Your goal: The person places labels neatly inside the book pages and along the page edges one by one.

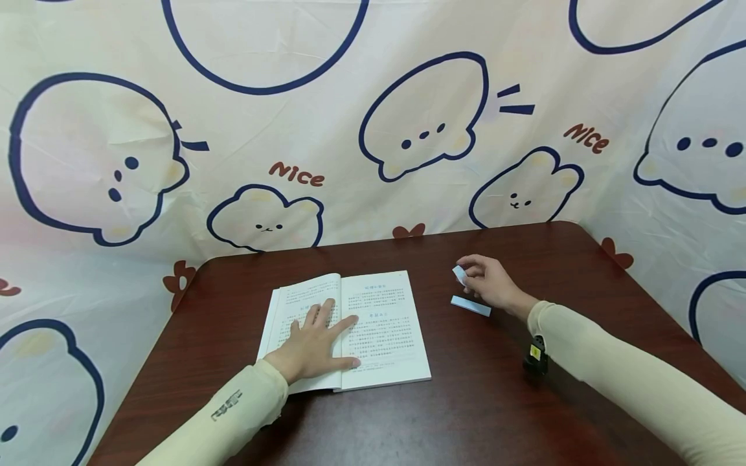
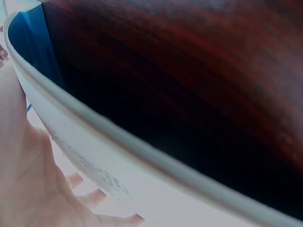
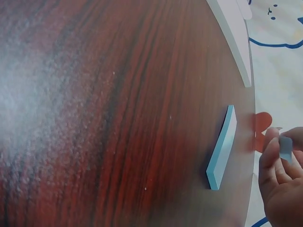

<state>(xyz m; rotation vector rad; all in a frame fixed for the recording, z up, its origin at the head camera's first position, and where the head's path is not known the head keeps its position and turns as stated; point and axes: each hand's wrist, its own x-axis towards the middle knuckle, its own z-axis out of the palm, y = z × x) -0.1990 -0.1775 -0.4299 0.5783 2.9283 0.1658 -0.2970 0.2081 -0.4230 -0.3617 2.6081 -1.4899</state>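
An open book [image 1: 381, 323] with printed pages lies on the table in the head view. My left hand [image 1: 311, 343] rests across its left page and the fold, fingers spread; the left wrist view shows the same hand [image 2: 42, 184] beside the curved page edge. To the right of the book, my right hand [image 1: 492, 281] pinches a small light-blue paper slip [image 1: 459, 275] between thumb and fingers. That slip [image 3: 285, 148] also shows in the right wrist view. Just below this hand, a narrow light-blue pad of paper strips [image 1: 471, 305] lies flat on the table.
The dark reddish-brown table [image 1: 501, 401] reaches back to a cream cloth backdrop [image 1: 344, 129] printed with cartoon outlines. A black wrist camera [image 1: 535, 357] hangs under the right sleeve. The book's blue inner cover [image 2: 33, 42] shows in the left wrist view.
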